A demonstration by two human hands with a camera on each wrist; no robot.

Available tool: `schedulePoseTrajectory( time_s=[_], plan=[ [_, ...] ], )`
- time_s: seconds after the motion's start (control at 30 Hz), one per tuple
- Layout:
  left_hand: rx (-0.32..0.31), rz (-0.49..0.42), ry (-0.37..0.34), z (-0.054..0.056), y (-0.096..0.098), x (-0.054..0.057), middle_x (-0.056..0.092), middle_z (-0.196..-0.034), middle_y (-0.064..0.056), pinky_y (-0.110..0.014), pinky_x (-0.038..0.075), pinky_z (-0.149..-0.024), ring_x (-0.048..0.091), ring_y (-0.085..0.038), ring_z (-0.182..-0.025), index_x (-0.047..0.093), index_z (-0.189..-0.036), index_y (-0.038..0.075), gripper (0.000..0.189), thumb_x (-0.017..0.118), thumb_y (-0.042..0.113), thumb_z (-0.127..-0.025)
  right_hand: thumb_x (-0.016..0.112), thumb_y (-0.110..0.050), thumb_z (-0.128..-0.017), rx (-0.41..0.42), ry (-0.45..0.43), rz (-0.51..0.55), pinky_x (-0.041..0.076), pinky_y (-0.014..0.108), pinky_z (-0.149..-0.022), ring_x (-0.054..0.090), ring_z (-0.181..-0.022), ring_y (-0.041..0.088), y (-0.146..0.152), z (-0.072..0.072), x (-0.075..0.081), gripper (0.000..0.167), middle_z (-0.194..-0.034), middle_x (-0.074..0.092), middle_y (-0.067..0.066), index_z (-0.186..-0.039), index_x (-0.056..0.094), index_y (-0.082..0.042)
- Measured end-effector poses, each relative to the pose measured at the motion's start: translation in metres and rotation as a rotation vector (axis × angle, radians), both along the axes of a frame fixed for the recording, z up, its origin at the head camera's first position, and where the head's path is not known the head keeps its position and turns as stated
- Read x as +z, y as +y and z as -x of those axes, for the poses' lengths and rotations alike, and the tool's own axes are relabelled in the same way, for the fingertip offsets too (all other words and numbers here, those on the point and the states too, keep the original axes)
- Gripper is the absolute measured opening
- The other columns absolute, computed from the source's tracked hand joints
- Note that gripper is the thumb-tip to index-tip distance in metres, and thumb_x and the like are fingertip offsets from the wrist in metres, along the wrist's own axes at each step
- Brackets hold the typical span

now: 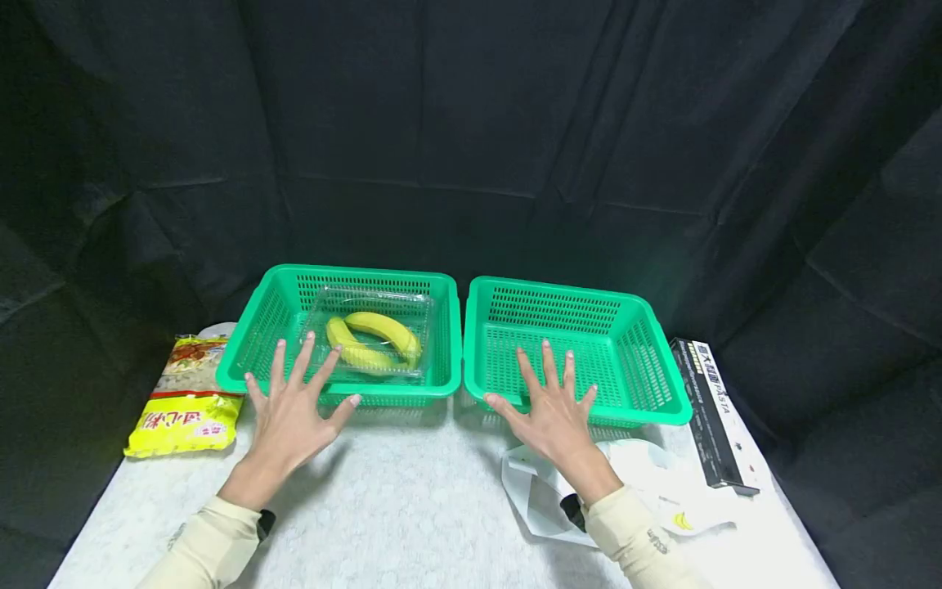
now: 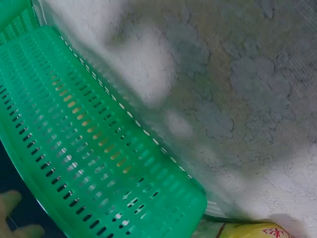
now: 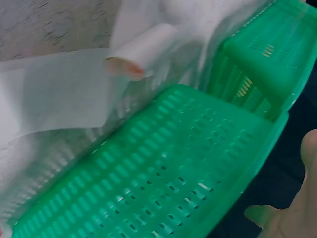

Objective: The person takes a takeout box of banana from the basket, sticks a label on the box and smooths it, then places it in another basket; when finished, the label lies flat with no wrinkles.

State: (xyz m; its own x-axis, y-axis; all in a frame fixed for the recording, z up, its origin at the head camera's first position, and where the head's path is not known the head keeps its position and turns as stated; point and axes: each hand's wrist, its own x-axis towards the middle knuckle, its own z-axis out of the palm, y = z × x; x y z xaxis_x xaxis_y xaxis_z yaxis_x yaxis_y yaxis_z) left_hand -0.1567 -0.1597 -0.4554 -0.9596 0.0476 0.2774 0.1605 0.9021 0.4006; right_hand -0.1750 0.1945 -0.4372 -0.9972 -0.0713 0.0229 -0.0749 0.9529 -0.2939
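Ahead-right of the left hand (image 1: 289,419), bananas (image 1: 383,326) lie crosswise in basket (image 1: 454,335). Right hand (image 1: 550,419) farther; both spread, empty.

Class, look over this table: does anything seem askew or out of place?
The white sheet in front of the right basket looks askew: part of it curls up into a roll rather than lying flat. No spill shows.

Bright light whitens the table (image 1: 412,507) — a soft shadow lies beside my left hand (image 1: 290,425) — while both wrist views look dimmer, softly blurred
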Motion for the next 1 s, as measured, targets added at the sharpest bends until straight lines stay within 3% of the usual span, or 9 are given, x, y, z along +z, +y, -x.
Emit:
schedulePoseTrajectory(
  time_s=[0.13,0.23,0.33,0.47,0.63,0.8,0.87,0.93,1.0],
  plan=[
    [0.049,-0.136,0.080,0.012,-0.007,0.002,0.026,-0.164,-0.022,-0.078,0.016,-0.115,0.016,-0.048,-0.153,0.045,-0.151,0.012,0.065,0.064,0.036,-0.094,0.058,-0.069,-0.090,0.046,0.057,0.065,0.008,0.080,-0.115,-0.001,-0.157,0.046,-0.007,-0.001,0.005,0.087,-0.171,0.007,0.011,-0.160,0.030,-0.025],
    [0.100,-0.241,0.088,0.030,-0.015,0.010,0.036,-0.156,-0.028,-0.068,0.026,-0.116,0.030,-0.051,-0.145,0.049,-0.146,0.002,0.056,0.060,0.024,-0.096,0.067,-0.051,-0.093,0.094,0.157,0.146,0.023,0.070,-0.119,0.021,-0.154,0.044,-0.016,0.001,0.010,0.069,-0.165,0.029,0.017,-0.147,0.052,-0.011],
    [0.138,-0.281,0.014,0.050,-0.024,0.021,0.040,-0.150,-0.032,-0.064,0.031,-0.114,0.038,-0.053,-0.137,0.047,-0.145,-0.004,0.054,0.056,0.020,-0.097,0.070,-0.037,-0.094,0.126,0.267,0.233,0.039,0.058,-0.114,0.045,-0.140,0.041,-0.029,0.005,0.013,0.047,-0.148,0.053,0.020,-0.127,0.068,-0.004],
    [0.141,-0.247,-0.188,0.077,-0.037,0.032,0.038,-0.149,-0.038,-0.064,0.032,-0.115,0.036,-0.055,-0.137,0.039,-0.148,-0.008,0.059,0.051,0.023,-0.099,0.069,-0.030,-0.095,0.154,0.318,0.324,0.047,0.051,-0.107,0.059,-0.123,0.036,-0.054,0.015,0.019,0.033,-0.125,0.069,0.017,-0.112,0.074,-0.003],
    [0.112,-0.191,-0.429,0.098,-0.050,0.032,0.034,-0.152,-0.039,-0.063,0.030,-0.117,0.030,-0.055,-0.142,0.028,-0.151,-0.013,0.066,0.042,0.030,-0.102,0.066,-0.030,-0.097,0.142,0.249,0.410,0.046,0.050,-0.109,0.060,-0.125,0.035,-0.087,0.027,0.024,0.030,-0.121,0.072,0.013,-0.112,0.075,-0.006],
    [0.103,-0.248,-0.539,0.104,-0.052,0.032,0.032,-0.156,-0.034,-0.060,0.035,-0.116,0.032,-0.052,-0.143,0.028,-0.153,-0.010,0.063,0.037,0.027,-0.102,0.063,-0.029,-0.099,0.126,0.140,0.480,0.044,0.053,-0.111,0.055,-0.132,0.036,-0.111,0.038,0.025,0.034,-0.131,0.067,0.014,-0.124,0.070,-0.007],
    [0.096,-0.266,-0.563,0.104,-0.052,0.033,0.033,-0.156,-0.033,-0.056,0.042,-0.107,0.041,-0.048,-0.133,0.029,-0.153,-0.010,0.062,0.036,0.023,-0.101,0.063,-0.030,-0.099,0.121,0.096,0.501,0.042,0.053,-0.114,0.051,-0.137,0.036,-0.120,0.042,0.025,0.039,-0.140,0.060,0.015,-0.132,0.064,-0.008],
    [0.092,-0.280,-0.576,0.105,-0.051,0.033,0.042,-0.147,-0.034,-0.049,0.046,-0.091,0.051,-0.042,-0.108,0.030,-0.153,-0.009,0.060,0.035,0.019,-0.100,0.062,-0.031,-0.099,0.104,0.045,0.520,0.039,0.054,-0.116,0.044,-0.142,0.036,-0.127,0.047,0.024,0.047,-0.149,0.051,0.015,-0.141,0.056,-0.010],
    [0.087,-0.278,-0.574,0.105,-0.050,0.032,0.047,-0.141,-0.034,-0.043,0.042,-0.080,0.048,-0.032,-0.092,0.032,-0.152,-0.009,0.059,0.035,0.016,-0.099,0.062,-0.032,-0.099,0.085,0.000,0.546,0.036,0.055,-0.119,0.038,-0.146,0.037,-0.134,0.053,0.023,0.056,-0.156,0.042,0.016,-0.149,0.047,-0.011]
  ],
)
